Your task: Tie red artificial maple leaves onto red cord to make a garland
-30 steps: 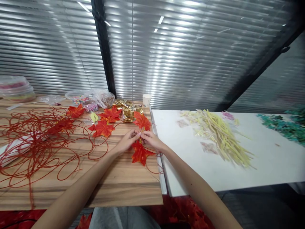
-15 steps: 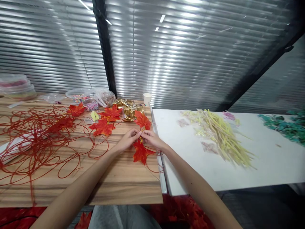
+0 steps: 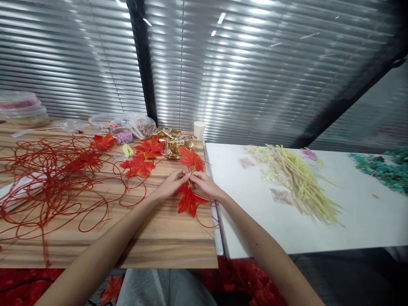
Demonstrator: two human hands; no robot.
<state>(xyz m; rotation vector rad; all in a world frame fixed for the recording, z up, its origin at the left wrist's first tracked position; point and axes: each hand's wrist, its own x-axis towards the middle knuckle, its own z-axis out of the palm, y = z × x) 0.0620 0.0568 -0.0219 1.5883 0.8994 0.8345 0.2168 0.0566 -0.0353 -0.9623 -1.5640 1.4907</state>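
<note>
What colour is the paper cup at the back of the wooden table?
The paper cup is white; the head view shows it.

Bright red-orange, maple-shaped fabric-like leaf (image 3: 191,158) just beyond the grip, lobes spread, pointing away. Second red maple-shaped leaf w/ yellowish veins (image 3: 189,202) on the near side — lobes splayed twd the body. Thin yellow stem (image 3: 189,183) runs from near leaf up into the grip; join btwn leaves hidden by fingers. Thin red cord (image 3: 204,225) curves nr. & R of the grip — attachment unclear.
</note>
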